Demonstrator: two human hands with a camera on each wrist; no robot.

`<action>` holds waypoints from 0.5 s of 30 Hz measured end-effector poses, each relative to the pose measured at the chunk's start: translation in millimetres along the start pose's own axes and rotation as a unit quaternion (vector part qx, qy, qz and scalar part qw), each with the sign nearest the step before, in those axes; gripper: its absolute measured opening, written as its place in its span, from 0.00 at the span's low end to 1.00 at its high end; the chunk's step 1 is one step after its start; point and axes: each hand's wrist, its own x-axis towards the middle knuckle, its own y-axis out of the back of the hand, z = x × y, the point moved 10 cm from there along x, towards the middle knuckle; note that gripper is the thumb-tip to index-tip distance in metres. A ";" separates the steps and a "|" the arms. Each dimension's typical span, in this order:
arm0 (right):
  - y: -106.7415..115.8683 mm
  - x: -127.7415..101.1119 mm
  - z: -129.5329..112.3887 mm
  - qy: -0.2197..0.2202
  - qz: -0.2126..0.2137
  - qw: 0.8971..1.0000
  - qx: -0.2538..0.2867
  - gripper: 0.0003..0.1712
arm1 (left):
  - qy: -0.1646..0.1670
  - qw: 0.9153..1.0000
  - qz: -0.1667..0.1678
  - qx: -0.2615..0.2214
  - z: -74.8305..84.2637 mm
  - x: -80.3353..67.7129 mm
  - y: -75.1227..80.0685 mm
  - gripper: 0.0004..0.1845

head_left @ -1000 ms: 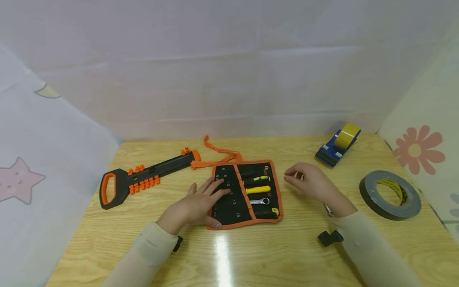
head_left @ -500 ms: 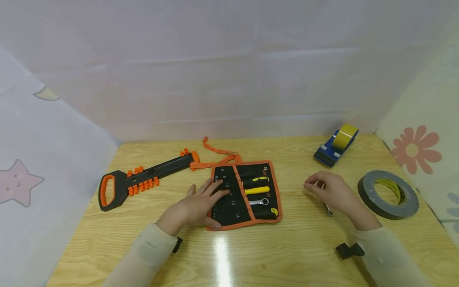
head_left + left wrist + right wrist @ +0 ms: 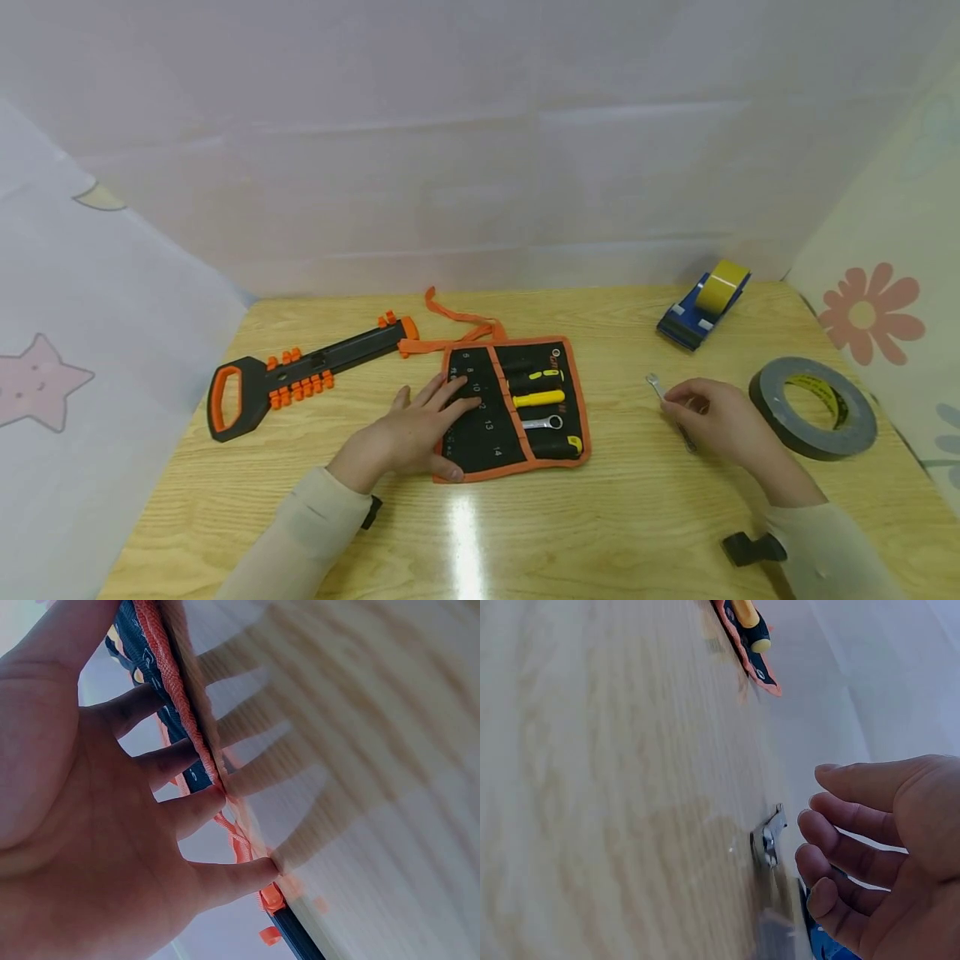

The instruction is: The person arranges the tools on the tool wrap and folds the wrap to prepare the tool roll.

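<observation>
My left hand [image 3: 408, 429] lies with spread fingers on the left panel of a black tool roll [image 3: 506, 429] with orange edging. In the left wrist view its fingertips reach the roll's orange border. Tool-roll pockets hold a yellow handle [image 3: 540, 398], a silver wrench [image 3: 553, 422] and two black-and-yellow handles. Right of the roll, a small loose wrench [image 3: 653, 382] lies on the wooden table, partly hidden under my right hand [image 3: 720, 421]. In the right wrist view, that hand's fingers are loosely bent beside the wrench [image 3: 768, 838], with a gap between them.
A black-and-orange handled rack [image 3: 300, 367] with orange clips lies at left. Orange tie straps [image 3: 457, 332] trail behind the roll. At back right stands a blue tape dispenser [image 3: 686, 321] with yellow tape. A grey tape roll [image 3: 772, 417] lies to the right of my right hand.
My right hand has moved away from the tool roll, rightward and nearer to me, ending over the loose wrench, whose far end now shows. The left hand has stayed in place.
</observation>
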 end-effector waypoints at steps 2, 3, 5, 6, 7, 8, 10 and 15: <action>0.1 -2.4 5.7 -0.012 -0.003 1.000 0.000 0.11 | 0.000 1.000 -0.001 0.001 0.1 0.1 -0.3 0.57; -0.2 -3.4 8.2 -0.016 -0.005 1.000 -0.001 0.11 | -0.001 1.000 0.000 0.001 0.3 0.2 -0.4 0.57; -0.6 -5.5 13.9 -0.026 -0.011 1.000 -0.004 0.12 | -0.002 1.000 0.000 0.001 0.7 0.5 -0.5 0.57; -0.8 -6.3 16.7 -0.030 -0.014 0.999 -0.005 0.12 | -0.003 1.000 0.001 0.002 0.9 0.6 -0.5 0.57; -1.1 -7.3 19.1 -0.033 -0.018 0.999 -0.006 0.12 | -0.004 1.000 0.001 0.002 1.1 0.7 -0.5 0.57; -1.3 -8.3 21.3 -0.037 -0.020 0.999 -0.007 0.13 | -0.005 1.000 0.002 0.003 1.2 0.8 -0.5 0.57; -1.8 -10.0 25.6 -0.047 -0.027 0.999 -0.010 0.13 | -0.005 1.000 0.002 0.004 1.3 0.9 -0.5 0.57; -5.3 -12.1 31.4 -0.063 -0.045 0.997 -0.011 0.14 | -0.003 1.000 0.001 0.006 1.5 0.0 0.2 0.57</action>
